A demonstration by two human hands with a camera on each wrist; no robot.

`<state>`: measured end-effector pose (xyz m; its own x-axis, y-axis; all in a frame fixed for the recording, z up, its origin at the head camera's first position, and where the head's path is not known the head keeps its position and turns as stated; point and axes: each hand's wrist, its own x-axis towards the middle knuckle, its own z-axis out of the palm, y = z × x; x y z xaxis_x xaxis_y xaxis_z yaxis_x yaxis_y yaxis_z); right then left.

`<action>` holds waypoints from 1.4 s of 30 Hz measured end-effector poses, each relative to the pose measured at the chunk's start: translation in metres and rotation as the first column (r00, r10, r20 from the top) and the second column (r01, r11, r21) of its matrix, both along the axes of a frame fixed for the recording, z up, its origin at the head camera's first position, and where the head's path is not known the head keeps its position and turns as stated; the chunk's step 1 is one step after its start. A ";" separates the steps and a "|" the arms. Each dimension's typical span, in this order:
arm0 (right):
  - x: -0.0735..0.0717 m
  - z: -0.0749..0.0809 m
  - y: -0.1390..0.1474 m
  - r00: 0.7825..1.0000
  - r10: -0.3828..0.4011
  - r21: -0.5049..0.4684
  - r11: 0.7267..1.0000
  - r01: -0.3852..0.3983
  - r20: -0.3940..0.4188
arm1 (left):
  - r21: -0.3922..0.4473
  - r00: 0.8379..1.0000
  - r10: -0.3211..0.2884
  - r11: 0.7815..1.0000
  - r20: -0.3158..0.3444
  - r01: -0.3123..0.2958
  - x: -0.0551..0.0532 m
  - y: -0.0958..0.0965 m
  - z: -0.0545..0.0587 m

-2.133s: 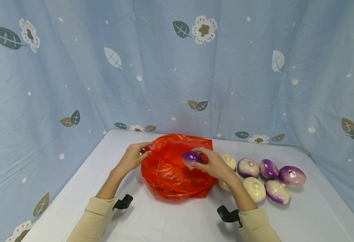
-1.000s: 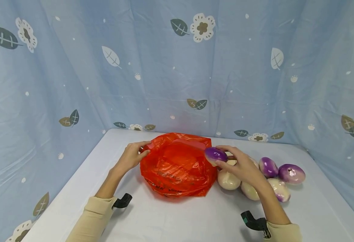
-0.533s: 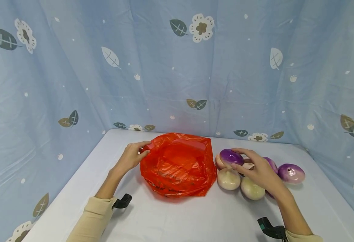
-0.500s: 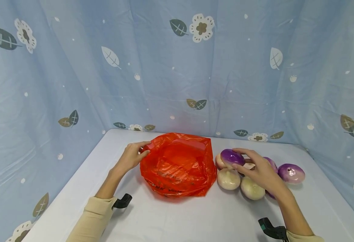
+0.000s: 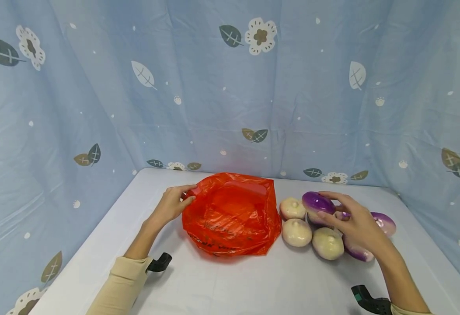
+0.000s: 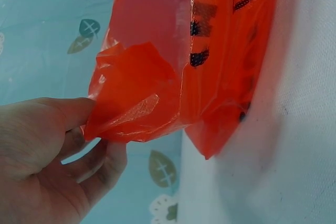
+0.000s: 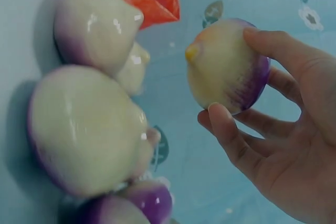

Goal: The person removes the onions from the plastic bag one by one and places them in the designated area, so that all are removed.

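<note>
My left hand (image 5: 171,203) pinches the left rim of a red plastic bag (image 5: 224,243), whose mouth gapes open; in the left wrist view the thumb (image 6: 73,111) lies on one side of the thin film and fingers on the other. A glossy purple-and-cream turnip (image 5: 317,204) is held in my right hand (image 5: 360,225), between thumb and fingertips, raised over other turnips. The right wrist view shows the held turnip's (image 7: 223,66) cream end with a small yellowish nub. Below it on the table sit several similar turnips (image 5: 328,243), some partly hidden by the hand.
The turnips cluster right of the bag, two of them (image 5: 297,232) close to its side; another (image 5: 385,222) lies at the far right. A white-covered table (image 5: 230,284) carries everything. Blue curtains (image 5: 198,109) with leaf prints hang behind and at the sides.
My right hand has moved right with the turnip, from above the bag's mouth to over the turnip cluster. The left hand has stayed at the bag's rim.
</note>
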<state>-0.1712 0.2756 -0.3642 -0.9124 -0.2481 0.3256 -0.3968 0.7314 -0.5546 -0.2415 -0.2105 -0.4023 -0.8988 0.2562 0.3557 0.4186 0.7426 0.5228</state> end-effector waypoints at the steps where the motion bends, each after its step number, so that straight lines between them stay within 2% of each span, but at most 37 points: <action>1: 0.001 0.000 0.003 1.000 0.001 0.002 1.000 -0.001 -0.014 | -0.001 1.000 0.000 1.000 -0.001 0.000 0.000 0.000 0.000; 8: 0.010 -0.003 0.029 0.998 -0.004 -0.010 1.000 0.003 -0.065 | 0.002 1.000 0.005 1.000 0.003 -0.005 0.000 0.001 -0.001; 16: 0.023 -0.014 0.059 0.993 -0.085 0.010 0.996 0.086 -0.086 | 0.003 1.000 0.000 1.000 0.005 0.000 0.001 0.001 0.000; 23: 0.031 -0.022 0.084 0.982 -0.188 0.025 0.982 0.189 -0.035 | -0.007 1.000 0.007 1.000 0.005 -0.007 0.000 0.000 -0.001; 30: 0.039 -0.040 0.109 0.967 -0.249 0.032 0.967 0.251 -0.047 | -0.003 1.000 0.003 1.000 0.012 -0.002 0.000 0.002 0.000; 34: 0.045 -0.046 0.122 0.964 -0.257 0.006 0.966 0.258 -0.070 | -0.005 1.000 0.004 1.000 0.010 -0.004 0.000 0.001 0.000; 37: 0.046 -0.048 0.129 0.964 -0.233 -0.023 0.973 0.232 -0.126 | -0.006 1.000 0.005 1.000 0.011 -0.005 0.000 0.001 0.000; 42: 0.047 -0.056 0.138 0.958 -0.215 -0.010 0.976 0.218 -0.192 | -0.003 1.000 0.006 1.000 0.018 -0.006 0.001 0.000 0.000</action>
